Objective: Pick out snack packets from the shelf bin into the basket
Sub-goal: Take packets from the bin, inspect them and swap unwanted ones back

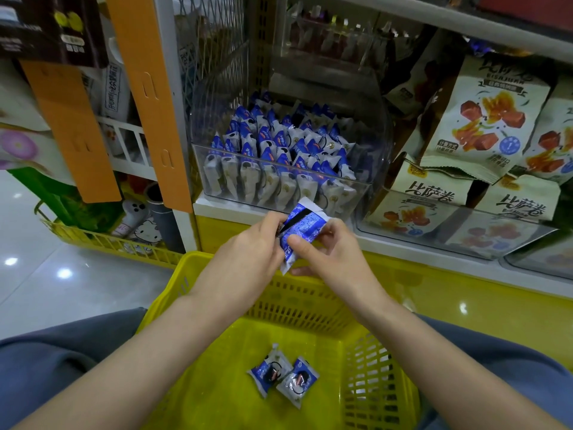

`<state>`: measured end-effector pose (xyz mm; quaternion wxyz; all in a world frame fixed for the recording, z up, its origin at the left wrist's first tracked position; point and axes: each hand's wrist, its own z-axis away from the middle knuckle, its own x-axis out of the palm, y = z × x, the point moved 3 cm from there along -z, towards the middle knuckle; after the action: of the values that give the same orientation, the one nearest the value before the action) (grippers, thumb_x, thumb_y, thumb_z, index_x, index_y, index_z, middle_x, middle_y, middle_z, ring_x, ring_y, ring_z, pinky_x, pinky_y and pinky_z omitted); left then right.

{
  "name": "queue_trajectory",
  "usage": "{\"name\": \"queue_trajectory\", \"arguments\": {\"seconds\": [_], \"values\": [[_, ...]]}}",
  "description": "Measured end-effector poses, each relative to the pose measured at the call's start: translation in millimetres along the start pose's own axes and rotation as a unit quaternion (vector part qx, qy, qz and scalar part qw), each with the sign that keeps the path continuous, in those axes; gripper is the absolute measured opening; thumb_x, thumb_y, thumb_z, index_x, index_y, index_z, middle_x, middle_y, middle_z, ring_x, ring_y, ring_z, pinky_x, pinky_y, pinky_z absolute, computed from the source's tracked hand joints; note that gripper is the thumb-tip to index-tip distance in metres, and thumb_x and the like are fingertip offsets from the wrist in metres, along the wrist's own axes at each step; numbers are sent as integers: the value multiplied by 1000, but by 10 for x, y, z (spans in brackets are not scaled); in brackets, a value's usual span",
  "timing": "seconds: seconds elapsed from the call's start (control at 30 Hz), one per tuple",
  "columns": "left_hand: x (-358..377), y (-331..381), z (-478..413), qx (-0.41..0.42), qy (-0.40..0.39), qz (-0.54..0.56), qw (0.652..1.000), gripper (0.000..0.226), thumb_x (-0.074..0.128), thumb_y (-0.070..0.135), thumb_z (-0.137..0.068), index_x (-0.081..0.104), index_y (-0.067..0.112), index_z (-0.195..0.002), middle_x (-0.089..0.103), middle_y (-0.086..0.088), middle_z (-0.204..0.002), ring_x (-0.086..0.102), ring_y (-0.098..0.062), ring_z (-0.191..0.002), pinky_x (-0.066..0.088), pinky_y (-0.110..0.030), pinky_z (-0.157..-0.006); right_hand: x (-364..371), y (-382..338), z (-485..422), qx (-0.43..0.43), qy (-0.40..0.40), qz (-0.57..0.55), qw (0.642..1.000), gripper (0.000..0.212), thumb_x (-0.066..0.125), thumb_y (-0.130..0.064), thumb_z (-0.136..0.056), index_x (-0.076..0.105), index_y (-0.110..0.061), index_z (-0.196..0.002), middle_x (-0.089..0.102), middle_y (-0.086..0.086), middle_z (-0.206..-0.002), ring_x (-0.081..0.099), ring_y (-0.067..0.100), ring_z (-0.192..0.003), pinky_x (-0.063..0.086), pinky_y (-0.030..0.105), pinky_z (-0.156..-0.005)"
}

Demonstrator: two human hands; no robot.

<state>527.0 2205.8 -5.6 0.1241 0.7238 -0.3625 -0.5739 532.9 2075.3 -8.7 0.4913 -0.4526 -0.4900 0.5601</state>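
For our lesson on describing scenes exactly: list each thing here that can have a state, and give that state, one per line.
Bin, open-topped, on the shelf.
Bin packets, upright in rows, nearly filling it.
Held packet, above the basket, pinched by both hands.
Left hand, pinching its left edge.
Right hand, pinching its right side.
Basket, below the hands.
Basket packets, two, lying flat side by side.

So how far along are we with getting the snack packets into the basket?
Done: two packets lie on the floor of the yellow basket. In hand: the left hand and right hand both pinch a third packet above the basket's far rim, not yet dropped. Left: the clear bin on the shelf looks nearly full of the same packets, so plenty likely remain to pick.
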Motion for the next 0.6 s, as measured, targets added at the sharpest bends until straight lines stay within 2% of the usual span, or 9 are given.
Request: {"name": "queue_trajectory", "arguments": {"seconds": [0.07, 0.2, 0.27, 0.37, 0.47, 0.53, 0.6], "values": [[-7, 6, -7, 1, 2, -17, 1000, 30, 40, 27, -96, 40, 18, -126, 63, -5, -114, 61, -26, -96, 49, -42, -72, 3, -18, 5, -10, -7, -9, 1000, 28, 60, -6, -86, 40, -4, -105, 61, 4, -98, 66, 2, -64, 54, 20, -52], [7, -2, -12, 31, 11, -82, 996, 32, 37, 29, -97, 40, 17, -127, 65, -6, -105, 63, -26, -86, 37, -29, -56, -3, -36, 12, -16, -14, 0, 1000, 25, 59, -7, -86, 41, -7, -103, 62, 8, -104, 67, 4, -67, 55, 21, -53], [17, -31, -24, 24, 1, -94, 995, 31, 38, 24, -96, 39, 18, -126, 65, -7, -101, 62, -26, -84, 33, -27, -57, 1, -8, 23, -20, -10, 32, 999, 23, 60, -8, -86, 42, -15, -97, 63, 8, -104, 66, 7, -67, 56, 24, -54], [4, -41, -20, 6, 6, -42, 999, 30, 36, 25, -95, 42, 19, -124, 65, -6, -104, 60, -23, -85, 42, -31, -62, 10, 8, 32, -35, -4, 53, 998, 27, 61, -9, -86, 41, -23, -95, 62, 1, -104, 66, 6, -69, 56, 24, -55], [-16, -12, -14, -12, 19, 51, 998, 36, 37, 44, -89, 45, 26, -119, 60, 10, -105, 57, -11, -93, 51, -33, -74, 1, -27, 23, -46, -8, 23, 999, 20, 57, -13, -88, 43, -20, -100, 63, -5, -99, 67, 3, -70, 55, 23, -55], [-15, -36, -39, -23, 18, 83, 996, 32, 45, 45, -87, 46, 30, -115, 53, 23, -95, 53, 0, -90, 49, -26, -75, -6, -48, 18, -35, -20, 9, 999, 14, 48, -18, -94, 44, -12, -105, 65, -4, -90, 66, 3, -68, 55, 22, -54], [-14, -52, -59, -25, 0, 88, 996, 26, 50, 41, -88, 47, 31, -112, 52, 24, -92, 52, 2, -89, 46, -23, -74, -25, -51, 18, -22, -22, -1, 999, 16, 43, -20, -96, 45, -8, -106, 66, -2, -84, 66, 2, -64, 54, 20, -51]]}}
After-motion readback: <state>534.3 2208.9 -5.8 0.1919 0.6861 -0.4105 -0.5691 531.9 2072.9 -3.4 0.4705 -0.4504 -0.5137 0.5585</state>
